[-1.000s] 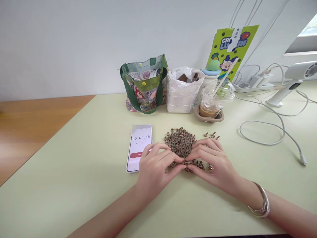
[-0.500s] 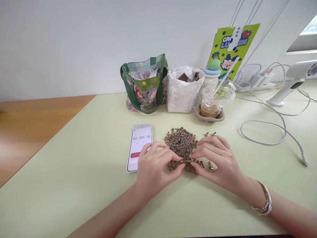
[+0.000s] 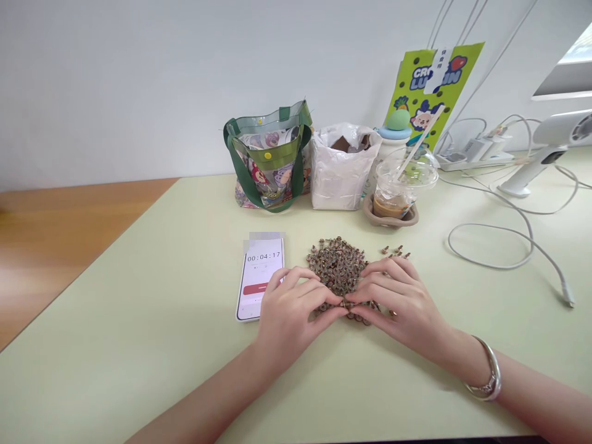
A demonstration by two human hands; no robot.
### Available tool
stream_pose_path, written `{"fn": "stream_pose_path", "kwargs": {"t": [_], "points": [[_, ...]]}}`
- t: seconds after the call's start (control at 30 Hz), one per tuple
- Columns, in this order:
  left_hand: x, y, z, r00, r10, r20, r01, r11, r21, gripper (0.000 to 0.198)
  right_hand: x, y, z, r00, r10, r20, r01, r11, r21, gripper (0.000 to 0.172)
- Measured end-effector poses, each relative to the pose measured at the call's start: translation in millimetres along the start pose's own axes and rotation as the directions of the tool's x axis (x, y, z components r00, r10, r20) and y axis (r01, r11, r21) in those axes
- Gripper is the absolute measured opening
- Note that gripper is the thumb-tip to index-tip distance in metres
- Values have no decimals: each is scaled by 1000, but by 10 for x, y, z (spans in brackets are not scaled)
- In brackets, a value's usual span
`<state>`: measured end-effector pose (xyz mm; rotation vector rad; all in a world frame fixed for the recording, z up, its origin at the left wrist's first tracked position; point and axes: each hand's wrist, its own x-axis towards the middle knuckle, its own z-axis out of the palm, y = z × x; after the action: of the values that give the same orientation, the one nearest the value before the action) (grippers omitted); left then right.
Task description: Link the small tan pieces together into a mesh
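the person's left hand [image 3: 289, 311] and right hand [image 3: 404, 302] are both pinched, thumb to finger, on a tiny screw [image 3: 346, 303] at the near edge of the pile [image 3: 337, 262]. it's probably light, stiff and hard to break (maybe slick, being metal), so best gripped by its two ends. farther back, the cup [image 3: 382, 169] has some brown drink [image 3: 387, 209] and sits in a tray [image 3: 390, 222]; the bag [image 3: 337, 185] holds brown bits [image 3: 341, 145], the tote [image 3: 277, 157] printed stuff [image 3: 271, 139].
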<state>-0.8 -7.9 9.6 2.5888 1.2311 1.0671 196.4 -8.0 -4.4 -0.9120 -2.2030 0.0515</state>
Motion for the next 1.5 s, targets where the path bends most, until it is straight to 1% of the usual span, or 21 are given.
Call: {"fn": "stream_pose_path", "kwargs": {"t": [0.13,0.3,0.43,0.6,0.8,0.97,1.03,1.17,1.23,1.37,1.5], "points": [[-10,-11,3,1000,0,6,0,1000,-5,10,-7,-6,14,1000,-13,-11,13,1000,3,3],[-14,-19,9,1000,-3,8,3,1000,-31,11,-17,-10,26,1000,-31,6,31,1000,4,2],[-15,-15,16,1000,-2,15,3,999,-45,12,-26,-10,37,999,-30,-13,30,1000,-5,3],[-17,-9,16,1000,2,17,-1,999,-48,14,-36,-18,45,999,-46,-3,46,999,11,2],[-21,-9,26,999,21,25,-20,999,-33,19,-34,-33,50,995,-97,-33,96,995,-37,7],[-18,4,23,1000,3,5,-3,1000,-20,17,-23,-24,45,995,-91,-33,89,995,-53,4],[-11,8,18,1000,-6,-12,5,1000,-20,15,-7,-19,25,998,-58,-19,58,998,-37,3],[2,11,7,999,-2,-51,1,1000,-21,12,42,-8,-60,999,21,49,-21,1000,4,4],[6,10,2,998,5,-69,-6,1000,-21,12,64,-3,-108,997,46,59,-47,999,16,4],[9,10,1,997,15,-72,-17,999,-29,12,95,5,-183,996,42,78,-45,998,47,8],[13,13,-2,999,39,-10,-39,999,-25,8,130,58,-285,992,6,130,-7,1000,7,8]]}}
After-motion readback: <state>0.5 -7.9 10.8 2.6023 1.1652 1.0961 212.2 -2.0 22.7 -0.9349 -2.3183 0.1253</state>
